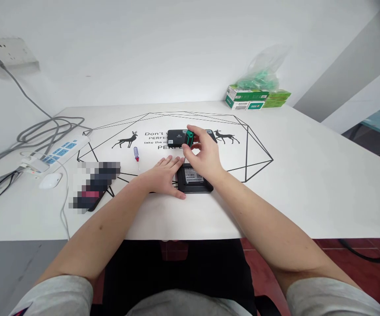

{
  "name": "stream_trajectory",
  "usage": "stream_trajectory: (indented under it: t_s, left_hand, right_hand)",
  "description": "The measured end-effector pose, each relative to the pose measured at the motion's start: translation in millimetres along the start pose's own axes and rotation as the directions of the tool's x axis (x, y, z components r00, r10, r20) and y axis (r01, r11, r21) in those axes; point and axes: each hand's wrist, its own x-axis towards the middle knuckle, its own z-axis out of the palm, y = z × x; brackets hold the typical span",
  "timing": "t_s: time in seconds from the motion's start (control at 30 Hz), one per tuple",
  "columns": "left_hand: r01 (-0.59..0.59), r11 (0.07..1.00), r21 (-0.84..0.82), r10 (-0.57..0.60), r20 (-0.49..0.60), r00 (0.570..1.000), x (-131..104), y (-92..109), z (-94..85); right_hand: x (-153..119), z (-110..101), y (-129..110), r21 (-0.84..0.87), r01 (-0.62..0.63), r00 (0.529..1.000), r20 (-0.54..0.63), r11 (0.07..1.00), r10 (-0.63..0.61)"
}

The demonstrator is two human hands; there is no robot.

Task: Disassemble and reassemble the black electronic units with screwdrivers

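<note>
My right hand (205,153) grips the green and black handle of a screwdriver (189,138). Its shaft points down at the upper left part of a black square device (195,179) with a white label inside its raised rim. Spread flat, my left hand (165,176) rests at the device's left edge, with the thumb toward its lower left corner. Behind the hands lies a black flat case (174,138), partly hidden by my right hand and the screwdriver. A small screwdriver with a purple handle (136,153) lies on the table left of the case.
A phone (99,186), a white earphone case (51,180) and a power strip (65,151) with grey cables (50,129) are on the left of the white table (295,188). Green and white boxes (247,98) under a plastic bag (260,79) stand at the back right.
</note>
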Motion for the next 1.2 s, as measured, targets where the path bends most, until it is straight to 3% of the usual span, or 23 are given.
stream_trajectory:
  t_s: [0.8, 1.07, 1.2]
  left_hand:
    - [-0.013, 1.000, 0.013, 0.013, -0.015, 1.000, 1.7, -4.0, 4.6]
    - [-0.006, 1.000, 0.015, 0.006, 0.003, 1.000, -0.3, -0.4, 0.9]
    - [-0.011, 1.000, 0.011, 0.012, -0.002, 1.000, -1.4, -0.1, 0.7]
  right_hand:
    - [1.6, -2.0, 2.5, 0.016, 0.026, 0.999, -0.037, 1.000, -0.026]
    - [0.4, -0.5, -1.2, -0.004, -0.018, 1.000, 0.001, 1.000, 0.018]
    - [-0.5, -1.3, -3.4, 0.072, -0.043, 0.998, 0.038, 0.996, 0.040]
